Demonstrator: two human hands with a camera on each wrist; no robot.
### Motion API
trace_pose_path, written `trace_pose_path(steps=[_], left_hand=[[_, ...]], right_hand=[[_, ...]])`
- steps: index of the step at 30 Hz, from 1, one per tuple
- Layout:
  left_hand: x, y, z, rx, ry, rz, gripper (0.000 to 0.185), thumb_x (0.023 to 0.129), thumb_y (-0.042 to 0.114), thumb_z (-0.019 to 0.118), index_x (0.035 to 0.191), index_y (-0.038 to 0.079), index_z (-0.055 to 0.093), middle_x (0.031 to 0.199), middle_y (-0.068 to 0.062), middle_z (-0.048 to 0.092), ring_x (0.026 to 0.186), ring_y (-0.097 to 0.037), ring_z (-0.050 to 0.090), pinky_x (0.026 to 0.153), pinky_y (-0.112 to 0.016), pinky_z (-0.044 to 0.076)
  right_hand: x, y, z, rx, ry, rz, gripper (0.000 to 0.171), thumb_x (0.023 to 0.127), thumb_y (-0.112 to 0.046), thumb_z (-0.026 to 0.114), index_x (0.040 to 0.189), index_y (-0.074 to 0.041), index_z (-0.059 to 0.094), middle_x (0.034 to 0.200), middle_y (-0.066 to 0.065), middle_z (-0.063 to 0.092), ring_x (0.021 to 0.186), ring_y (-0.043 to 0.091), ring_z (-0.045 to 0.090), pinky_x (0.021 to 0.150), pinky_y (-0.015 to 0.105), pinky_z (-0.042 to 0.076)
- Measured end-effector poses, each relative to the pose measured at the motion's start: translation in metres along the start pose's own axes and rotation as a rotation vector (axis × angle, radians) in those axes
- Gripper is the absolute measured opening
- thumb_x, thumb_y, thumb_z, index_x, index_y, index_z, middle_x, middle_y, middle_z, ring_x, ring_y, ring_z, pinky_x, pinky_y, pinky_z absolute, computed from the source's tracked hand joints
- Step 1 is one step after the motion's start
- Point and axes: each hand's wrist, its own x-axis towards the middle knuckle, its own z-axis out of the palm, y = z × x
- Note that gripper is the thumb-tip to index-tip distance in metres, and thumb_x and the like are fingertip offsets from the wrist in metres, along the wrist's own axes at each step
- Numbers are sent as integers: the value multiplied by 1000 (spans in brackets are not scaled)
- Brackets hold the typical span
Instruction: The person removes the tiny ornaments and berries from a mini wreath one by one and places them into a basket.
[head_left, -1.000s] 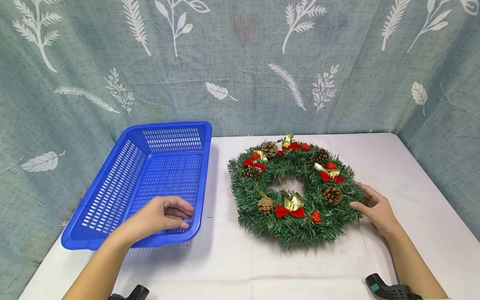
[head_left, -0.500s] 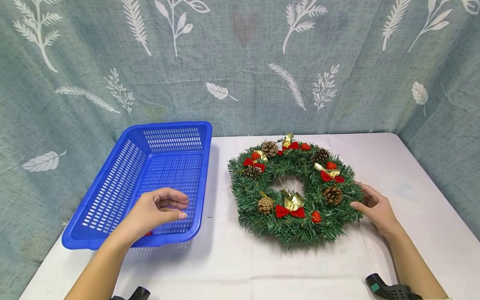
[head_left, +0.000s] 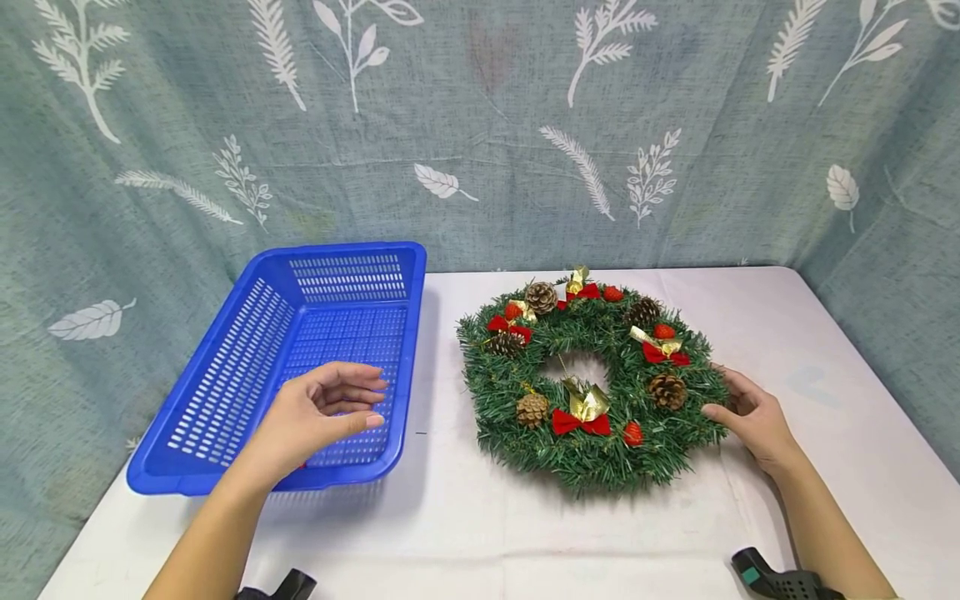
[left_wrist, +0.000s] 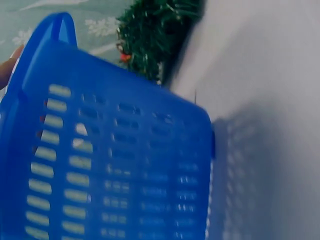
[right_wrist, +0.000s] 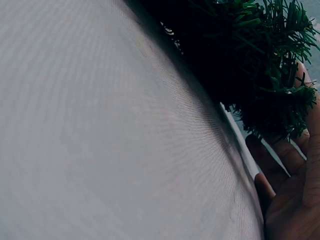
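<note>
A green Christmas wreath (head_left: pixel 495 392) lies flat on the table, trimmed with pine cones, red bows, gold ribbon and red berries. My right hand (head_left: pixel 757 425) holds its right edge, thumb on top and fingers at the outer side. Branch tips cover parts of those fingers in the right wrist view. To the left stands a blue plastic basket (head_left: pixel 414 358) with slotted walls. Over its near right part hovers my left hand (head_left: pixel 318 412), thumb apart from loosely bent fingers, with nothing between them. A sliver of something red (head_left: pixel 302 465) shows in the basket beneath the left wrist, mostly hidden.
A white cloth (head_left: pixel 480 533) covers the table. Behind and at both sides hangs a grey-green curtain (head_left: pixel 495 192) with white leaf prints. Between basket and wreath runs a strip of bare cloth. Black wrist devices (head_left: pixel 783 575) show at the bottom edge.
My left hand has risen slightly inside the basket, and its thumb and fingers have parted. The red sliver has come into view below the wrist. My right hand and the wreath stay put.
</note>
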Motion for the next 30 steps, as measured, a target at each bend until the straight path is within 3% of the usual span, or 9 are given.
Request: trace_pose_path(steps=[9,17,22,25,30], left_hand=[[5,14,15,-13,45,58,52,77,10,79,124,4,57,120,-18,62,105,-21,64,90,-32,52],[3,28,35,-50,70,102,53,76,6,78,124,3,57,124,-11,61,112,-12,60,95,-28,48],[0,37,51,-113,91,166,64,73,-1,78,131,4,52,130,-6,58,118,-9,56,98,-27,46],[0,39,61,-131,96,216,74,72,-5,78,138,3,45,136,-10,53,122,-8,53,101,-24,43],[2,39,78,-206,75,275,80,70,-9,77,140,-2,40,141,-16,46,128,-12,47,105,-25,38]], right_hand=[[0,-1,1,9,-6,-1,62,93,-7,59,148,-11,32,153,21,22,131,-4,27,88,1,33],[-1,1,1,20,0,-32,61,92,-4,60,147,-15,36,145,-13,32,128,-8,28,89,1,33],[0,1,0,30,-4,-24,62,93,-4,58,148,-9,31,154,6,24,137,-1,22,92,1,32],[1,0,0,26,-9,-15,63,93,-5,58,148,-3,27,154,19,19,141,6,19,94,0,30],[3,-3,0,12,-15,3,64,92,-6,60,148,-1,28,150,31,18,140,6,22,93,-1,30]])
